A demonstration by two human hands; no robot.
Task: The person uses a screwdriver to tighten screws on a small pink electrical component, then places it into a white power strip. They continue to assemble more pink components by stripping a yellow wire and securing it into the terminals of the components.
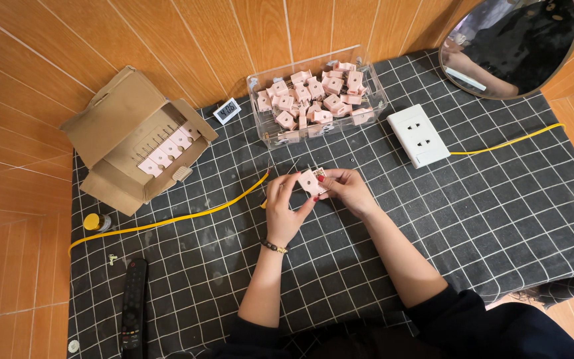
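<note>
Closest to me, I see two bare forearms reaching up from dark sleeves over a black cloth (499, 219) with a white grid pattern. A black remote control (133, 302) lies at the near left, and a small yellow-capped bottle (96, 221) stands above it. My left hand (286, 203), with a beaded bracelet at the wrist, is raised palm-inward, its fingers pinched on the edge of a small pink plastic block (311, 182). My right hand (347, 189) curls in from the other side, fingertips closed on the same block, so both hands grip it together above the middle of the cloth. A thin yellow cable (187, 216) runs leftward from just beside the hands. Farther off, an open cardboard box (121, 119) holds a row of pink blocks at the left; a clear plastic tray (370, 80) heaped with more pink blocks sits beyond the hands, a small digital display (226, 110) beside it. A white wall socket (418, 135) lies right of the tray, and a round mirror (513, 43) leans in the far corner against orange wood panelling.
</note>
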